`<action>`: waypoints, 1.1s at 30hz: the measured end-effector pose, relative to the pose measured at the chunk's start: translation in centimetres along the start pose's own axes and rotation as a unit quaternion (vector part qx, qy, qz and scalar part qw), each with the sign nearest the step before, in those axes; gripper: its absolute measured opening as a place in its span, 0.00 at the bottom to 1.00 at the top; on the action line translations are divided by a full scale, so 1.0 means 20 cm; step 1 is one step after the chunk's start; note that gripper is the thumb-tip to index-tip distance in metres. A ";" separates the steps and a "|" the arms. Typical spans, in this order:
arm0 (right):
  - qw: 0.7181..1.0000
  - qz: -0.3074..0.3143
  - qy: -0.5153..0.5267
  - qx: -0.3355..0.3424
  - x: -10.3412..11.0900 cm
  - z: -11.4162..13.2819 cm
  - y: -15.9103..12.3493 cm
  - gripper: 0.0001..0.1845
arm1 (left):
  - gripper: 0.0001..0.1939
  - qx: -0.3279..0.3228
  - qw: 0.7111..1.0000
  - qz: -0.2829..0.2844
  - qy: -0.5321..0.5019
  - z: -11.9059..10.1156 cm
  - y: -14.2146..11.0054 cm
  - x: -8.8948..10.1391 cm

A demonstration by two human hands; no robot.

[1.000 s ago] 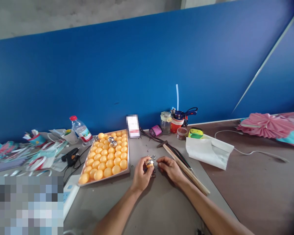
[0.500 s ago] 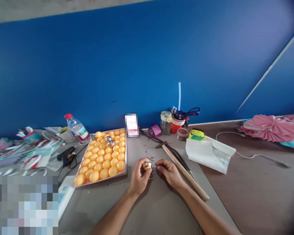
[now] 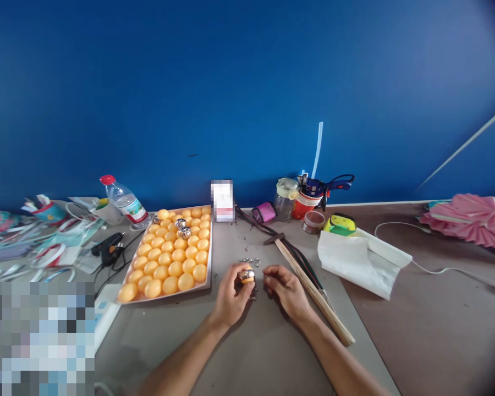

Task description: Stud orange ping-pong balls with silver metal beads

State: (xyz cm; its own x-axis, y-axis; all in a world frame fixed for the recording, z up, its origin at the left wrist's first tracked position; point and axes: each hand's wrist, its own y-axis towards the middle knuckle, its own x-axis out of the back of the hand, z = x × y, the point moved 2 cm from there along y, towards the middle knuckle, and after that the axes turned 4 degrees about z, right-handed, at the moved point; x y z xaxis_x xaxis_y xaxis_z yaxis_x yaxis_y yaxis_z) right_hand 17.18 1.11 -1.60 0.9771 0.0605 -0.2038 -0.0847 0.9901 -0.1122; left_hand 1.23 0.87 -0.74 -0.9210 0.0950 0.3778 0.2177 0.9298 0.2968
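Observation:
My left hand (image 3: pixel 231 294) is closed around an orange ball studded with shiny silver pieces (image 3: pixel 247 275), held between thumb and fingers just above the table. Beside it, a short gap to the right, my right hand (image 3: pixel 286 291) has its thumb and fingertips pinched together; whatever is in the pinch is too small to make out. Small silver pieces (image 3: pixel 249 260) lie on the table just beyond the hands, and a few more show between them. To the left, a shallow box (image 3: pixel 209 275) holds rows of plain orange balls (image 3: pixel 175 268) with silver-covered balls (image 3: pixel 184 232) on top.
A hammer (image 3: pixel 313 291) lies right of my right hand, near white paper (image 3: pixel 355 261) and a tape measure (image 3: pixel 340 224). Behind stand a jar (image 3: pixel 286 201) and a red cup of tools (image 3: pixel 307 206). A bottle (image 3: pixel 127 204) and glue gun (image 3: pixel 109 247) sit left.
The view has shifted slightly. My left hand has turned the ball so more of its silver side shows. My right hand stays pinched close by.

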 end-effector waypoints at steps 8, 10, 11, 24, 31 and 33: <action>0.998 0.054 0.033 0.028 -0.02 0.02 -0.01 0.13 | 0.13 -0.065 0.997 0.022 0.037 0.01 0.00 -0.02; 0.996 0.073 0.028 0.047 -0.02 0.02 -0.01 0.12 | 0.13 -0.080 0.996 0.024 0.041 0.00 0.00 -0.02; 0.995 0.083 0.024 0.049 -0.03 0.02 -0.01 0.11 | 0.13 -0.085 0.995 0.024 0.044 0.00 0.00 -0.02; 0.994 0.101 0.026 0.023 -0.05 0.02 -0.03 0.11 | 0.13 -0.115 0.990 0.030 0.074 -0.03 0.01 -0.01; 0.997 0.077 0.016 -0.006 -0.06 0.03 -0.03 0.12 | 0.13 -0.125 0.987 0.036 0.092 -0.03 0.00 -0.02; 0.997 0.067 0.022 -0.009 -0.07 0.02 -0.03 0.11 | 0.12 -0.123 0.987 0.037 0.101 -0.04 0.00 -0.01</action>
State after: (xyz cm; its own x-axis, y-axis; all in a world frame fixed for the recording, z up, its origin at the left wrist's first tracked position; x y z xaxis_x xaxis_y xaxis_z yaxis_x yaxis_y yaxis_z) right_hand 16.03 0.40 -0.83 0.9476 0.1860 -0.2598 -0.2178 0.9709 -0.0995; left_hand 1.74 0.57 -0.21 -0.8223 0.0637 0.5655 0.3769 0.8056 0.4572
